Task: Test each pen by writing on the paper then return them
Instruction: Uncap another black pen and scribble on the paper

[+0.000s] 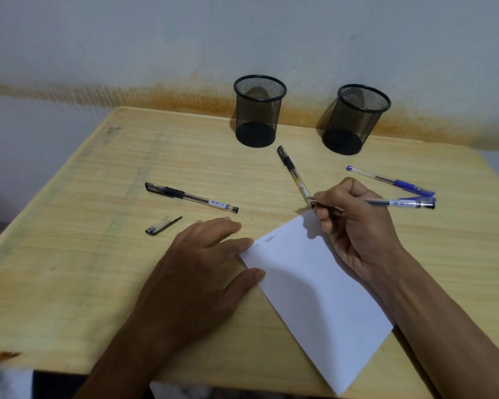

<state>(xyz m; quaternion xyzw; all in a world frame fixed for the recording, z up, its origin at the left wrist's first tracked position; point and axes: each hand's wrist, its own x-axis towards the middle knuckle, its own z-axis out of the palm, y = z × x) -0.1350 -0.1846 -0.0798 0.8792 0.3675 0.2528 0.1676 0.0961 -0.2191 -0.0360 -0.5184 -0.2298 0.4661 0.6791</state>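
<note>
Right hand [355, 223] pinches an uncapped clear-barrelled pen [398, 202] in a writing grip, tip down at the far corner of the white sheet of paper [308, 283], which lies skewed on the pale wooden table [84, 254] with a small scribble near its left corner. Left hand [202, 272] is flat and open-fingered, thumb and fingertips pressing the sheet's left edge. Around them lie a loose clear pen cap [162, 225], two capped black pens [190, 196] [293, 174], a blue pen [389, 180], and two black mesh cups [258, 110] [353, 119] standing by the wall.
</note>
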